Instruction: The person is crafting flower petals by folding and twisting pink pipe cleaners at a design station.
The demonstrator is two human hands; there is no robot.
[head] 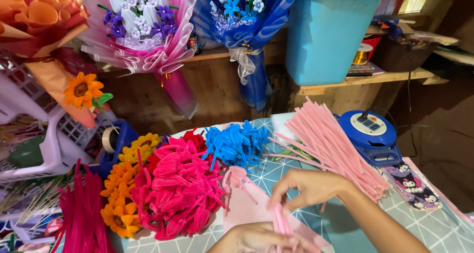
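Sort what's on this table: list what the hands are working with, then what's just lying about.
In hand:
- light pink pipe cleaners, pinched by the right hand and left hand
- loose pink pipe cleaner bundle

Lying about:
- blue cord reel
- hot pink pieces
- blue pieces
- yellow flowers
- tape roll

A wooden shelf (395, 77) at two o'clock carries a blue plastic bin (328, 36); brown wooden wall (217, 92) lies behind.

Pale pink pipe cleaners (332, 144) fanned at 2 o'clock, hot-pink flowers (180, 189) centre-left, bright blue ones (236, 143) just above, yellow-orange sunflowers (121, 194) at 8. Tablecloth (434, 231): teal w/ thin white geometric lines. Turquoise bin (328, 33) at 1.
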